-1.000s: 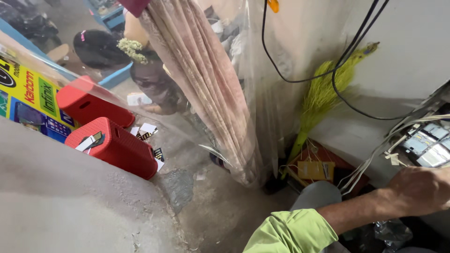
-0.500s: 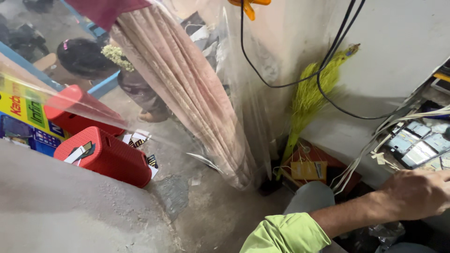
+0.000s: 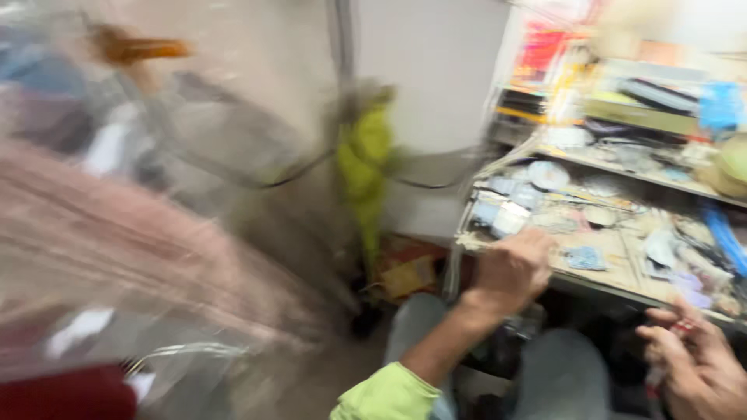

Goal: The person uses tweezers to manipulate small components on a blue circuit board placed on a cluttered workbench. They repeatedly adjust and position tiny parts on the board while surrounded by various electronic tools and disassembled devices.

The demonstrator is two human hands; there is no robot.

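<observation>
Resting on the near edge of the cluttered worktop point(image 3: 599, 264): left hand point(image 3: 507, 272), fingers curled loosely over the rim beside small pale blue and white packets point(image 3: 498, 214); too blurred for telling whether anything is being held. Hovering low at the right, below the worktop edge: right hand point(image 3: 692, 365), fingers bent and pinching a small red-tipped object point(image 3: 683, 328). Standing above, at the back: a shelf point(image 3: 622, 101) crowded with red, yellow and blue packages, too smeared for counting. Leaning at the wall: one yellow-green broom point(image 3: 364, 159). Showing between knees and worktop: little open room.
</observation>
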